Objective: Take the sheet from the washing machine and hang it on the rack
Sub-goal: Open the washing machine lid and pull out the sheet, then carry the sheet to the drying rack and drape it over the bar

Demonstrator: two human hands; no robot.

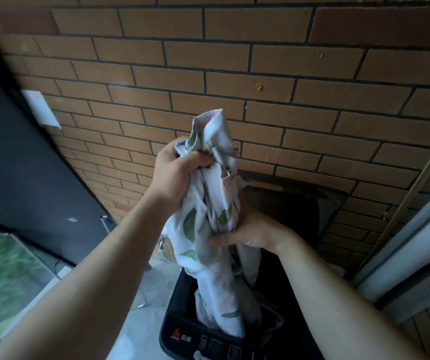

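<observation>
brown brick wall (286,61) with dark joints fills the background. dark panel (13,152) stands at the left edge, with a blurred green area below it. pale frame (403,242) and a thin pipe (416,183) run diagonally at the right edge. grey floor (156,281) is visible at lower centre.

washing machine (180,331): black, top-loading, at the bottom of the view. its lid (299,203) stands raised against the wall. control panel (208,346) sits at the near edge; the markings are too blurred to read.

sheet (216,193): white with a green leaf and pink print, bunched into a long twisted rope. it is held upright in front of the wall, above the machine. upper end sticks up past the higher hand. lower end hangs down into the open top of the machine, so it is partly out.

left hand (180,172): raised, fingers clenched tight round the upper part of the sheet.

right hand (250,232): lower and to the right, fingers and thumb wrapped round the middle of the sheet, just below the left hand.

both forearms are bare.
</observation>
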